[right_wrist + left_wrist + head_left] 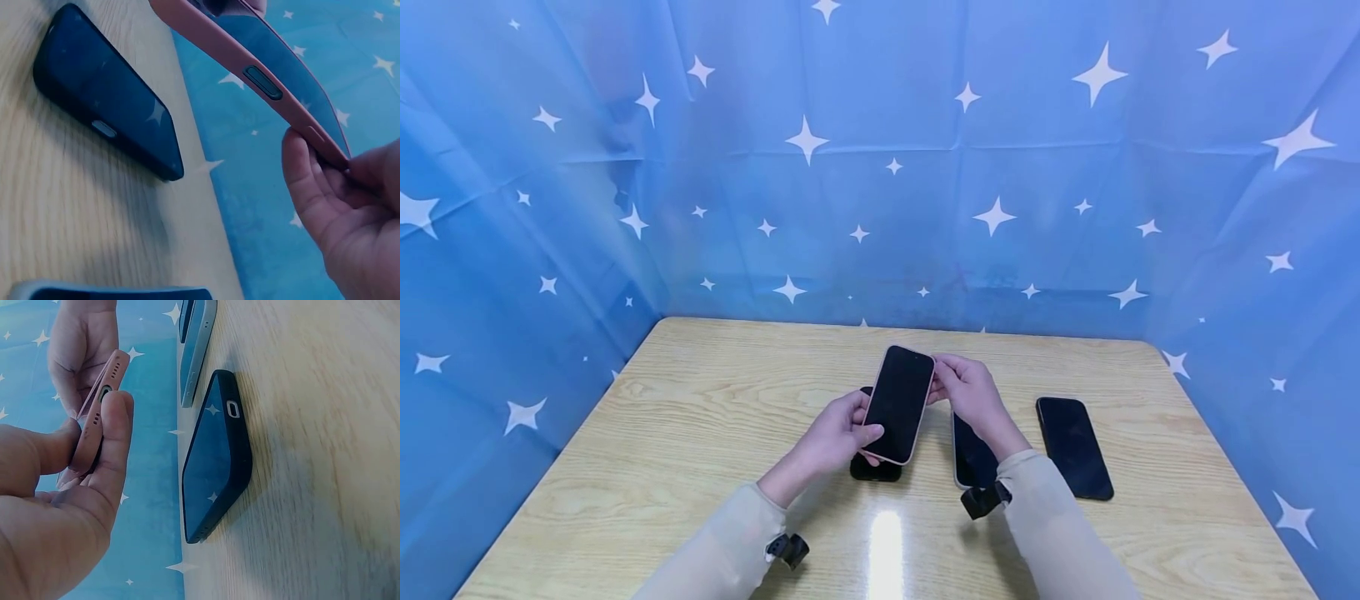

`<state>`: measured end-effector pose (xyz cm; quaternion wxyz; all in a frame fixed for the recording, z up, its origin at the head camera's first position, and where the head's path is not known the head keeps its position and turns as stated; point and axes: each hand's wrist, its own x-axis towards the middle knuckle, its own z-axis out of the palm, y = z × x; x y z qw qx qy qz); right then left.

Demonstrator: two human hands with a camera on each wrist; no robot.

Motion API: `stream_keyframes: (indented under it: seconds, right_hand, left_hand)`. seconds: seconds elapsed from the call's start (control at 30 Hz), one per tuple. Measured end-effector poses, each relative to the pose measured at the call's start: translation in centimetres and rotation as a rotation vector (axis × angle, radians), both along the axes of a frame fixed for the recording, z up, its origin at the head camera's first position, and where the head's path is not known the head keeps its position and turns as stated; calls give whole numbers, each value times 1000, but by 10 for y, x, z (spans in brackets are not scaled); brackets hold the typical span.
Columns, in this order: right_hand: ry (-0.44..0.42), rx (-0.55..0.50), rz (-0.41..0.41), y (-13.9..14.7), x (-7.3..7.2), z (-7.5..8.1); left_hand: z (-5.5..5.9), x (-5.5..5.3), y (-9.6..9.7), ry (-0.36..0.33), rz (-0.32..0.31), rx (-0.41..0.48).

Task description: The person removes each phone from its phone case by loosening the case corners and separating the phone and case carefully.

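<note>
Both hands hold a phone in a pink case [901, 404] above the table, its dark screen facing up. My left hand [833, 439] grips the lower left part, thumb over the screen edge and fingers behind. At the upper right corner, my right hand [973, 398] pinches the case between thumb and fingers. The left wrist view shows the case's bottom edge with its port and speaker holes; a side button shows on the pink case [262, 82] in the right wrist view. Underneath, a phone in a black case [219, 462] lies on the table, partly hidden from the head view.
A phone with a light-coloured edge [972, 457] lies below the right wrist, partly covered by it. Farther right lies another black phone [1075, 450]. The wooden table [722, 417] meets a blue curtain with white stars [880, 200] behind and at both sides.
</note>
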<state>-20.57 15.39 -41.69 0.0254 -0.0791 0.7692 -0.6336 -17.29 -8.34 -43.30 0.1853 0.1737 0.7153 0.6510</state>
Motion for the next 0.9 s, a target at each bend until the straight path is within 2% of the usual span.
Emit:
stream_keyframes:
  seconds: [0.17,0.4,0.5,0.67,0.9]
  right_hand:
    - [57,129,23,1,-1,3]
    - [228,464,-22,-4,-1,5]
    - [267,547,-29,-7,0,4]
    - [274,591,-37,-10,1,5]
    - [223,535,-20,-9,1,6]
  left_hand:
    - [0,1,1,33,-6,-14]
    - [1,3,3,70,-6,-51]
    - [2,4,3,90,-10,-67]
    - [1,5,3,96,-17,-75]
    - [0,6,4,81,-12,-58]
